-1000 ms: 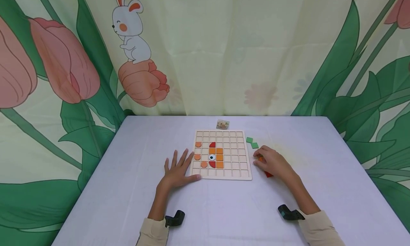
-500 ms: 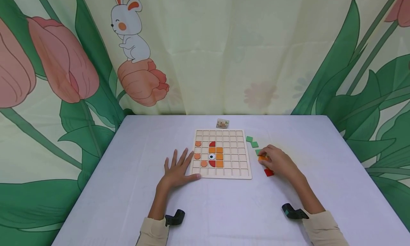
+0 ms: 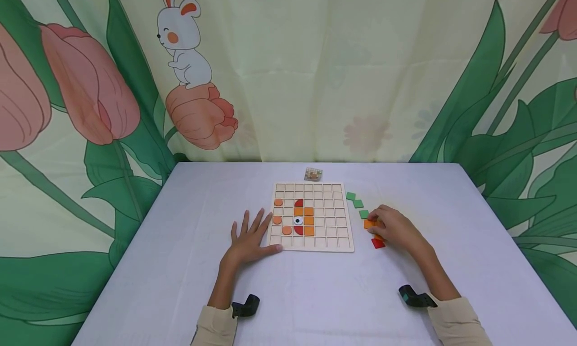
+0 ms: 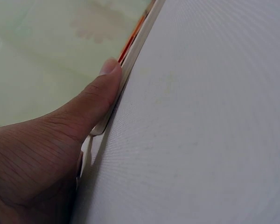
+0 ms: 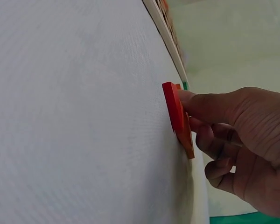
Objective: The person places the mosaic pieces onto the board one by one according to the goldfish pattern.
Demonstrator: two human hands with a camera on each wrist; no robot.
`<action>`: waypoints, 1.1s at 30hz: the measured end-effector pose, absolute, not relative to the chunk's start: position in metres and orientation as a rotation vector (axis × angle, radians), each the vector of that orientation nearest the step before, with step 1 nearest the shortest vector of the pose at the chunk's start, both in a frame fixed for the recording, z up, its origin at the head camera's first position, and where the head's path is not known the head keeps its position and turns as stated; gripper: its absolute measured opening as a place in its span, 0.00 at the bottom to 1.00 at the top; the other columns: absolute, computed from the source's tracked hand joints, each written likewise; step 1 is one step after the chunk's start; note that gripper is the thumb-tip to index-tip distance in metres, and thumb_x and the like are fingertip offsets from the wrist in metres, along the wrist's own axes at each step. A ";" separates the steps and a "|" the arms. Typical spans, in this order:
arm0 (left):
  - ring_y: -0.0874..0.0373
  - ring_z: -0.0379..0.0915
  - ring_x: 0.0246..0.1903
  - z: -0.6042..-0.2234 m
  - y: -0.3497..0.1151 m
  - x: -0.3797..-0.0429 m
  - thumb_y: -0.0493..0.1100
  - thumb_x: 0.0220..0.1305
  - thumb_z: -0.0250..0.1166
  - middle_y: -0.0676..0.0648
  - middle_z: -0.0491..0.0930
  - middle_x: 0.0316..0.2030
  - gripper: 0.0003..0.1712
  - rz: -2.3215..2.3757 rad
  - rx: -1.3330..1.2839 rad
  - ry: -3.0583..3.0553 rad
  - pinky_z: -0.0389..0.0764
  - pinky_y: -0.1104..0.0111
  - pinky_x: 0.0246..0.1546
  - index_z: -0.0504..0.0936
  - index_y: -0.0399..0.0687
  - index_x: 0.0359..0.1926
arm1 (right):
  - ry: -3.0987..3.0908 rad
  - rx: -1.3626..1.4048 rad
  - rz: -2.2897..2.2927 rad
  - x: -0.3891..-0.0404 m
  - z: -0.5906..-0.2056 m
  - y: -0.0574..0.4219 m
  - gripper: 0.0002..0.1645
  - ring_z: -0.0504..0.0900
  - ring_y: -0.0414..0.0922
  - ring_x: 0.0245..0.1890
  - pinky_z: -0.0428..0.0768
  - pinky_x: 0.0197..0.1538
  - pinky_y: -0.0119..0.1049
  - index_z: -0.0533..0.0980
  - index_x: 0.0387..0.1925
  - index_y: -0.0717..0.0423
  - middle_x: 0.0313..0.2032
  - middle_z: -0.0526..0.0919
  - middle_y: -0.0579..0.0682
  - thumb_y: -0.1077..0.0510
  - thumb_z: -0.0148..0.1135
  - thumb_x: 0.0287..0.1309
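Observation:
A wooden grid board [image 3: 333, 226] lies on the table, bearing orange square tiles [image 3: 308, 221], red rounded pieces, an eye piece [image 3: 298, 220] and peach discs [image 3: 278, 220]. My left hand [image 3: 247, 243] is spread with straight fingers beside its left edge, the thumb resting on the lower left corner; the left wrist view shows this thumb [image 4: 95, 98] on the rim. To the right of the board, my right hand [image 3: 393, 228] pinches a loose orange tile [image 3: 368, 224] between thumb and fingers. Below it lie another orange tile, partly hidden, and a red tile [image 5: 174, 107].
Several green tiles [image 3: 358, 204] lie in a slanting row between the board and my right hand. Behind the board's back edge is a small patterned card [image 3: 313, 174]. A printed curtain [image 3: 293, 85] hangs behind the white table.
My right hand has shifted slightly right and back from over the tiles, uncovering a green tile, the orange tile and more of the red one. The left hand stays put.

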State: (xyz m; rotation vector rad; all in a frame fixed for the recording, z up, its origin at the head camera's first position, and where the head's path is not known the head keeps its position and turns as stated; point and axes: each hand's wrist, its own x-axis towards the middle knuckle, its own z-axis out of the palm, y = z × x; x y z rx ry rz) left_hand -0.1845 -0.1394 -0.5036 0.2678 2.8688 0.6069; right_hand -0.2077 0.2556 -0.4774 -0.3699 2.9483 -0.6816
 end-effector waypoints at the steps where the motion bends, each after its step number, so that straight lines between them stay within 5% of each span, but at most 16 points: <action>1: 0.38 0.21 0.76 -0.503 -0.140 -0.184 0.74 0.51 0.64 0.49 0.40 0.79 0.57 0.610 0.268 2.869 0.28 0.34 0.68 0.50 0.63 0.77 | 2.945 -0.375 -0.683 -0.208 -0.477 0.256 0.17 0.75 0.46 0.36 0.82 0.41 0.39 0.80 0.44 0.62 0.40 0.80 0.54 0.58 0.72 0.53; 27: 0.39 0.21 0.77 -0.501 -0.141 -0.184 0.74 0.51 0.64 0.50 0.40 0.79 0.57 0.617 0.276 2.868 0.29 0.35 0.69 0.50 0.64 0.77 | 2.925 -0.457 -0.731 -0.216 -0.472 0.246 0.17 0.69 0.41 0.25 0.71 0.23 0.28 0.79 0.44 0.58 0.35 0.75 0.50 0.54 0.70 0.55; 33: 0.39 0.21 0.77 -0.503 -0.141 -0.184 0.74 0.52 0.63 0.50 0.40 0.79 0.57 0.603 0.274 2.875 0.29 0.35 0.69 0.50 0.64 0.77 | 2.934 -0.518 -0.736 -0.223 -0.471 0.234 0.17 0.71 0.41 0.29 0.74 0.27 0.27 0.80 0.44 0.58 0.36 0.76 0.50 0.54 0.72 0.54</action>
